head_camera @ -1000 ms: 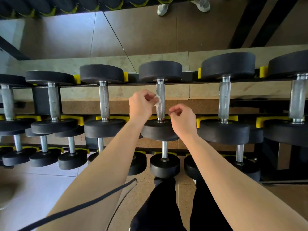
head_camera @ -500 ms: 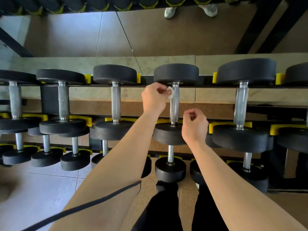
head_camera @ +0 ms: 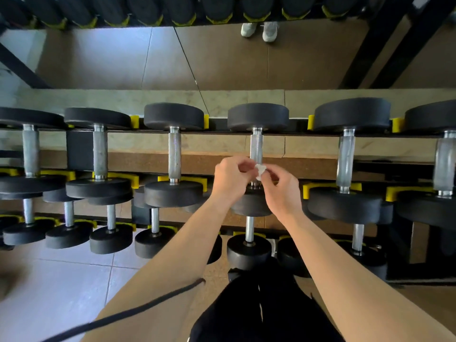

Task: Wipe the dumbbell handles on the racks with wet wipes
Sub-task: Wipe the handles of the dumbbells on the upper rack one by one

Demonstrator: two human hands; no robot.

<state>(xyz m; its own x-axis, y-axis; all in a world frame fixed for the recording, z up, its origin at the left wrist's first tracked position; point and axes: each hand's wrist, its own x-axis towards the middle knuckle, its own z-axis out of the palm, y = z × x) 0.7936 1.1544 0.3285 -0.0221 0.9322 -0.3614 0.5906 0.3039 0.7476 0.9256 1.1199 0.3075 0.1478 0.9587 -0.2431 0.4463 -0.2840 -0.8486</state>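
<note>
A small crumpled white wet wipe [head_camera: 260,170] is pinched between my left hand [head_camera: 232,180] and my right hand [head_camera: 281,191], in front of the lower part of a silver knurled dumbbell handle [head_camera: 256,148]. That handle belongs to a black dumbbell on the upper rack tier, with its far head [head_camera: 257,117] above and its near head partly hidden under my hands. Both hands meet at the wipe, fingers curled on it. Neighbouring handles stand to the left [head_camera: 174,154] and right [head_camera: 345,159].
The rack [head_camera: 298,124] has black rails with yellow cradles [head_camera: 308,190] and a lower tier of smaller dumbbells [head_camera: 249,250]. A mirror behind it reflects shoes [head_camera: 259,30]. Grey floor tiles [head_camera: 54,287] lie at lower left. A black cord [head_camera: 123,314] crosses my left forearm.
My left hand slid down the handle with the wipe from near the top. My right hand rose to meet it, and both now pinch the wipe. The view shifted slightly.
</note>
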